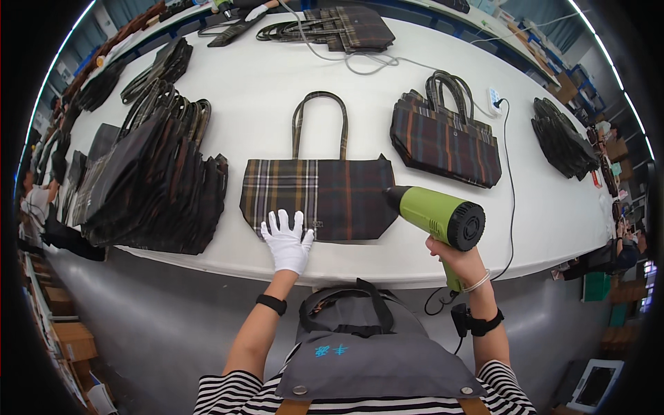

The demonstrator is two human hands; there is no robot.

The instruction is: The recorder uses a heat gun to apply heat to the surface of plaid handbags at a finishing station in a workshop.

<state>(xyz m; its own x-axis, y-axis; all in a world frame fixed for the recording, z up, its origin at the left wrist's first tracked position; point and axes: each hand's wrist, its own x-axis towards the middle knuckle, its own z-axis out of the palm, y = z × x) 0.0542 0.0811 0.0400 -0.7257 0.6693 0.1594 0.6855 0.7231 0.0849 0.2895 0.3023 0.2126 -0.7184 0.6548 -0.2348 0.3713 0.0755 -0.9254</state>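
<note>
A plaid tote bag point(353, 197) lies flat on the white table in front of me, its handle loop pointing away. My left hand point(287, 242), in a white glove, rests with fingers spread on the bag's lower left part. Bare, my right hand point(460, 261) is wrapped round the grip of a green hair dryer point(432, 211). The dryer's black nozzle points left, at the bag's right side; whether it touches the cloth I cannot tell. Part of the dryer's grip is hidden behind my fingers.
A big pile of plaid bags point(155, 180) stands at the left. Several finished-looking bags point(446, 138) lie at the right, with a darker stack point(564, 138) beyond. A white power strip point(494, 102) feeds a black cord point(513, 200) along the right. Across the table, a person's gloved hand point(257, 12) shows.
</note>
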